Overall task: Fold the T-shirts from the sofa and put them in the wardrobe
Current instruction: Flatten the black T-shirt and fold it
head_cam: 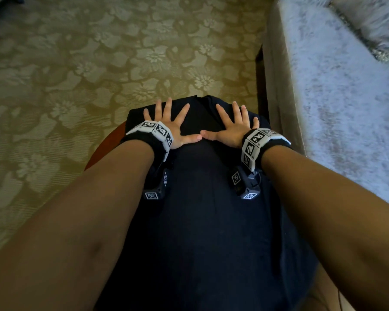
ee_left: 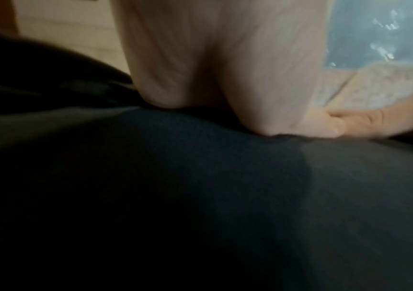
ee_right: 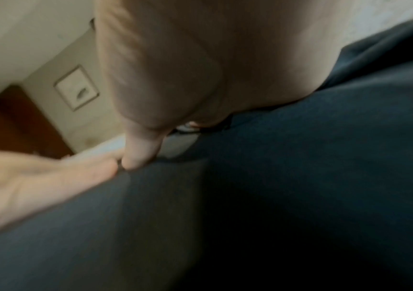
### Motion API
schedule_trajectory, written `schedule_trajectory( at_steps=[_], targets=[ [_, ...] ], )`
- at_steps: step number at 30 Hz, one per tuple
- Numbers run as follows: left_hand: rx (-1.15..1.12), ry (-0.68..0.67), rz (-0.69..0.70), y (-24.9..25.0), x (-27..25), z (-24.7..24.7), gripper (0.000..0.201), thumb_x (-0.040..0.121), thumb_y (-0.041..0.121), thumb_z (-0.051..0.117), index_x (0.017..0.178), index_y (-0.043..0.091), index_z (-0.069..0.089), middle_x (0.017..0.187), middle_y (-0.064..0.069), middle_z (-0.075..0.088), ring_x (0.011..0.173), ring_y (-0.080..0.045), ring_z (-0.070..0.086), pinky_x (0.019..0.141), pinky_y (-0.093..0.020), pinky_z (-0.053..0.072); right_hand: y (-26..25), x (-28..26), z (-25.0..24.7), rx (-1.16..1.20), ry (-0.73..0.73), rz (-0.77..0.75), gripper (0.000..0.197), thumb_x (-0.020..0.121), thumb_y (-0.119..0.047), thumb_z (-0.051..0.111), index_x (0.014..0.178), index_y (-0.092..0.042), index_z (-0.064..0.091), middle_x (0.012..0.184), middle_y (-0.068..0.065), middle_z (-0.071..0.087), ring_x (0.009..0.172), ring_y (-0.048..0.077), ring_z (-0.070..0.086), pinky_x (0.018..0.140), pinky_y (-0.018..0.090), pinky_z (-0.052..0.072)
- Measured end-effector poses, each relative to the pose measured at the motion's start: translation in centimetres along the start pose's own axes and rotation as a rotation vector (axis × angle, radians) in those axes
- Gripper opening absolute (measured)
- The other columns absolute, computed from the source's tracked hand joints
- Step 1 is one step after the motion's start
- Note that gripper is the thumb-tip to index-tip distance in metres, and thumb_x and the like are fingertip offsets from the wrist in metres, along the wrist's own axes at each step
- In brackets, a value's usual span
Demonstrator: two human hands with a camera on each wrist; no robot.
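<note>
Fingers (head_cam: 166,108) of both hands flat on T-shirt (head_cam: 200,198).

A home sitting room: a floral-patterned carpet (head_cam: 99,63) in muted gold covers the floor, a sofa (head_cam: 337,90) upholstered in pale grey-blue plush stands along the right, and a framed picture (ee_right: 76,88) hangs on a plain wall beside dark wooden furniture (ee_right: 18,126).

The T-shirt (head_cam: 200,221) lies spread over the table (head_cam: 108,142). Both hands, left (head_cam: 173,129) and right (head_cam: 231,131), rest on its far end, thumbs touching. The sofa (head_cam: 335,97) stands right of the table.
</note>
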State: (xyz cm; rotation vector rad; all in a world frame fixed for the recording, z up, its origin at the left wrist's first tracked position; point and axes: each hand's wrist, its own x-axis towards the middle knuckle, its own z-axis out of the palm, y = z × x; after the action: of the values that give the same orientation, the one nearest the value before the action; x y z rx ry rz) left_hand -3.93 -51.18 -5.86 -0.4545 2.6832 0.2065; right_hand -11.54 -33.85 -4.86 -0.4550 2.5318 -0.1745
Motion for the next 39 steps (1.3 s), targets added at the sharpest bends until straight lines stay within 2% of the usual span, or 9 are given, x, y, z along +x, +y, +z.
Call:
schedule_trajectory(
  at_steps=[6, 11, 14, 16, 19, 24, 30, 33, 39],
  targets=[
    [-0.149, 0.086, -0.055, -0.2, -4.5, 0.3, 0.087, 0.083, 0.081, 0.028, 0.151, 0.042, -0.01, 0.16, -0.001, -0.019, 0.146, -0.027, -0.022, 0.113, -0.059, -0.01, -1.1, -4.0, 1.0, 0.05, 0.186, -0.066, 0.091, 0.082, -0.078, 0.044, 0.153, -0.045, -0.004, 0.163, -0.006, -0.017, 0.149, 0.017, -0.019, 0.117, 0.052, -0.013],
    [-0.536, 0.318, -0.33, -2.8, -12.1, -0.1, 0.08, 0.087, 0.045, 0.063, 0.149, 0.022, 0.019, 0.153, -0.016, 0.02, 0.14, -0.037, 0.023, 0.113, -0.05, 0.026, -2.0, -10.1, 2.7, 0.199, 0.193, -0.088, 0.078, 0.092, -0.061, 0.048, 0.155, -0.038, 0.008, 0.165, -0.002, 0.0, 0.151, 0.02, -0.004, 0.121, 0.049, 0.002],
    [-0.718, 0.211, -0.488, -5.2, -16.9, 0.8, 0.067, 0.081, 0.032, 0.073, 0.133, 0.006, 0.04, 0.134, -0.018, 0.049, 0.115, -0.037, 0.052, 0.093, -0.041, 0.046, -3.0, -14.0, 5.2, 0.234, 0.219, -0.094, 0.072, 0.095, -0.052, 0.05, 0.155, -0.032, 0.017, 0.163, 0.003, 0.011, 0.15, 0.023, 0.01, 0.121, 0.046, 0.015],
    [-0.741, 0.046, -0.498, -6.5, -19.8, 2.0, 0.06, 0.078, 0.033, 0.078, 0.123, 0.002, 0.053, 0.124, -0.015, 0.058, 0.106, -0.035, 0.057, 0.084, -0.038, 0.048, -3.8, -16.4, 7.0, 0.253, 0.21, -0.094, 0.07, 0.094, -0.046, 0.053, 0.154, -0.03, 0.022, 0.162, 0.004, 0.016, 0.148, 0.025, 0.017, 0.119, 0.045, 0.021],
    [-0.754, -0.011, -0.513, -7.7, -23.3, 3.9, 0.068, 0.075, 0.035, 0.081, 0.125, -0.002, 0.053, 0.126, -0.015, 0.057, 0.108, -0.034, 0.057, 0.083, -0.037, 0.045, -4.9, -19.4, 9.5, 0.291, 0.194, -0.118, 0.064, 0.094, -0.041, 0.055, 0.151, -0.028, 0.031, 0.16, 0.005, 0.021, 0.145, 0.026, 0.025, 0.117, 0.044, 0.026],
    [-0.827, 0.103, -0.431, -7.8, -27.5, 5.5, 0.08, 0.078, 0.031, 0.079, 0.142, 0.002, 0.04, 0.14, -0.012, 0.049, 0.126, -0.032, 0.048, 0.091, -0.035, 0.041, -6.4, -23.6, 12.5, 0.408, 0.217, -0.182, 0.044, 0.093, -0.032, 0.056, 0.136, -0.022, 0.054, 0.145, 0.006, 0.041, 0.132, 0.026, 0.042, 0.11, 0.04, 0.038],
    [-0.437, 0.245, -0.192, -6.4, -31.2, 5.8, 0.049, 0.073, 0.012, 0.075, 0.116, 0.011, 0.05, 0.11, -0.011, 0.061, 0.098, -0.03, 0.059, 0.07, -0.031, 0.043, -8.0, -26.7, 15.0, 0.696, 0.095, -0.229, 0.022, 0.096, -0.024, 0.055, 0.113, -0.02, 0.067, 0.104, 0.003, 0.068, 0.09, 0.016, 0.066, 0.077, 0.024, 0.054],
    [-0.278, 0.31, -0.108, -4.7, -32.8, 6.0, 0.038, 0.076, 0.011, 0.063, 0.112, 0.019, 0.052, 0.108, -0.012, 0.062, 0.098, -0.032, 0.06, 0.072, -0.034, 0.046, -8.7, -28.1, 15.4, 0.995, -0.069, -0.142, 0.022, 0.101, -0.023, 0.048, 0.106, -0.009, 0.063, 0.081, 0.006, 0.067, 0.066, 0.016, 0.064, 0.062, 0.024, 0.052],
    [-0.142, 0.16, -0.039, -2.4, -34.4, 8.4, 0.049, 0.078, 0.034, 0.069, 0.126, 0.029, 0.059, 0.123, -0.004, 0.063, 0.112, -0.025, 0.059, 0.084, -0.032, 0.049, -8.2, -29.8, 16.1, 1.307, -0.333, 0.025, 0.039, 0.102, -0.042, 0.043, 0.105, -0.004, 0.053, 0.083, 0.015, 0.062, 0.068, 0.024, 0.063, 0.063, 0.035, 0.056]
  ],
)
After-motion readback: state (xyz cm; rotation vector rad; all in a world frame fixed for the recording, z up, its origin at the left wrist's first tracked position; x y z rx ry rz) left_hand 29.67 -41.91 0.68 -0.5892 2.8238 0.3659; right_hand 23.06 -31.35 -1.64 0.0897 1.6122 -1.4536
